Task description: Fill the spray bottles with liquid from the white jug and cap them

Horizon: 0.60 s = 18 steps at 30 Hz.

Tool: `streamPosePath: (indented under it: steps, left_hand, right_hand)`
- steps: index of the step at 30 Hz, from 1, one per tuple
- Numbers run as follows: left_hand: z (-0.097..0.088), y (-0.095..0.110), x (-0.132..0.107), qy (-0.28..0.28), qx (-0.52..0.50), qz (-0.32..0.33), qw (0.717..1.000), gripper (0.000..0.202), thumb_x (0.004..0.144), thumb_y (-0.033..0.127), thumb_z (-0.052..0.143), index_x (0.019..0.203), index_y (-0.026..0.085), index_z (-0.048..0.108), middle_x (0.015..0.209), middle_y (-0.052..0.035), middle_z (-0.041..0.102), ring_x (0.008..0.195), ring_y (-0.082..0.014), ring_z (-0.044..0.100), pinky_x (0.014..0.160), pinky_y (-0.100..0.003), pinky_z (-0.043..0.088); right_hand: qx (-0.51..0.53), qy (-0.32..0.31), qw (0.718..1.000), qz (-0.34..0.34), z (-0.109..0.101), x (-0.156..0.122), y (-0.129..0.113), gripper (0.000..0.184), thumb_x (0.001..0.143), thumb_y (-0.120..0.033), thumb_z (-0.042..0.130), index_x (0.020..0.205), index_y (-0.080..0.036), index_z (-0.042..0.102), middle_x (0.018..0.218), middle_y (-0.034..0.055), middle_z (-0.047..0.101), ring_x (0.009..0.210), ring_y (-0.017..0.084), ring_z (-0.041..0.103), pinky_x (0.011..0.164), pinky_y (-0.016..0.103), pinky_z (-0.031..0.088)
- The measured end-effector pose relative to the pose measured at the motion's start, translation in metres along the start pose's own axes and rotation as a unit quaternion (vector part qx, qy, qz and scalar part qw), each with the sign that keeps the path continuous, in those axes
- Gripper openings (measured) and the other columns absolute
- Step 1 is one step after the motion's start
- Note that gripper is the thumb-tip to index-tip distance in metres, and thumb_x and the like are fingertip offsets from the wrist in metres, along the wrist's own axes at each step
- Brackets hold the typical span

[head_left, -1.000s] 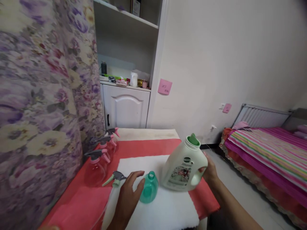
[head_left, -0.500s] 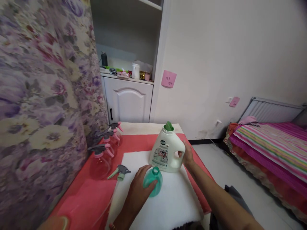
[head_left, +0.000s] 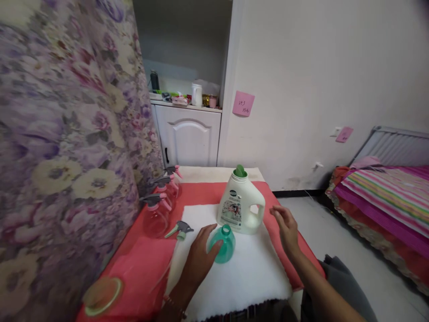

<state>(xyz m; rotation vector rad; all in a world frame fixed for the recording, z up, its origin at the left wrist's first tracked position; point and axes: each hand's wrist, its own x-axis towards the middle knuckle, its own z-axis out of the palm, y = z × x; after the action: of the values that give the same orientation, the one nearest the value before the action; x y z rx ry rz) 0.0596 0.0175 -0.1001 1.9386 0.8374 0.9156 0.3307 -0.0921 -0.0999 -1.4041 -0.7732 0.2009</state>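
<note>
My left hand point(head_left: 200, 259) is cupped round the left side of a small, clear green spray bottle point(head_left: 225, 248), its thumb across the front. The bottle stands upright without its top on a white cloth point(head_left: 248, 279). Just behind it stands a pale green detergent jug point(head_left: 237, 210), uncapped, with a green pouring spout point(head_left: 240, 171) in its mouth. My right hand point(head_left: 286, 228) is in the air to the right of the jug's handle, empty, fingers stretched and apart from the jug. A grey and green spray head point(head_left: 182, 229) lies left of the bottle, its tube trailing toward me.
Several clear pink spray bottles point(head_left: 157, 219) with grey and pink heads line the left edge of the red tablecloth point(head_left: 134, 264). A round, clear object with a pale green rim point(head_left: 103, 295) lies at the front left. A floral curtain point(head_left: 83, 179) hangs close on the left.
My right hand has let go of the jug's handle and drawn back to the right. The jug stays upright. My left hand remains at the green bottle, and the view has turned slightly left.
</note>
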Motion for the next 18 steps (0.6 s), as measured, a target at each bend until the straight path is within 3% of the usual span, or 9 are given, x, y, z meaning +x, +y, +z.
streamPosePath:
  steps: [3, 6, 9, 13, 18]
  left_hand:
    - [-0.025, -0.011, 0.002, 0.063, -0.017, -0.039, 0.997, 0.034, 0.087, 0.037, 0.049, 0.113, 0.018, 0.061, 0.117, -0.0137, 0.069, 0.109, -0.0261, 0.065, 0.096, -0.041, 0.048]
    - [-0.059, -0.026, 0.002, 0.137, 0.028, -0.089, 0.986, 0.032, 0.090, 0.037, 0.041, 0.109, 0.018, 0.058, 0.106, -0.0119, 0.072, 0.099, -0.0245, 0.068, 0.088, -0.038, 0.051]
    - [-0.079, -0.040, -0.002, 0.110, 0.153, -0.098, 0.977, 0.030, 0.090, 0.033, 0.039, 0.105, 0.019, 0.060, 0.106, -0.0110, 0.072, 0.097, -0.0243, 0.068, 0.085, -0.036, 0.052]
    - [-0.073, -0.050, -0.008, 0.080, 0.247, -0.107, 0.960, 0.031, 0.086, 0.024, 0.042, 0.107, 0.016, 0.064, 0.113, -0.0143, 0.069, 0.108, -0.0273, 0.063, 0.094, -0.039, 0.047]
    - [-0.057, -0.050, -0.004, 0.056, 0.333, -0.127, 0.933, 0.041, 0.087, 0.030, 0.048, 0.122, 0.012, 0.059, 0.125, -0.0177, 0.063, 0.118, -0.0303, 0.058, 0.094, -0.039, 0.046]
  right_hand:
    - [-0.027, -0.061, 0.998, 0.018, -0.009, -0.045, 0.006, 0.026, 0.081, -0.043, 0.067, 0.098, -0.023, 0.066, 0.101, 0.0059, 0.071, 0.098, 0.026, 0.063, 0.091, 0.040, 0.047]
    - [-0.047, -0.147, 0.987, 0.036, 0.008, -0.077, 0.011, 0.034, 0.071, -0.038, 0.077, 0.101, -0.024, 0.069, 0.103, 0.0065, 0.073, 0.100, 0.029, 0.065, 0.093, 0.044, 0.047]
    - [-0.063, -0.216, 0.974, 0.031, 0.037, -0.092, 0.013, 0.060, 0.065, -0.035, 0.082, 0.121, -0.025, 0.061, 0.125, 0.0081, 0.065, 0.115, 0.031, 0.059, 0.103, 0.047, 0.043]
    - [-0.061, -0.243, 0.968, 0.027, 0.068, -0.095, 0.019, 0.090, 0.054, -0.034, 0.087, 0.135, -0.023, 0.047, 0.139, 0.0126, 0.053, 0.130, 0.033, 0.048, 0.110, 0.051, 0.035]
    - [-0.041, -0.251, 0.967, 0.026, 0.085, -0.093, 0.027, 0.095, 0.049, -0.029, 0.088, 0.134, -0.025, 0.046, 0.139, 0.0101, 0.054, 0.131, 0.034, 0.047, 0.112, 0.053, 0.032]
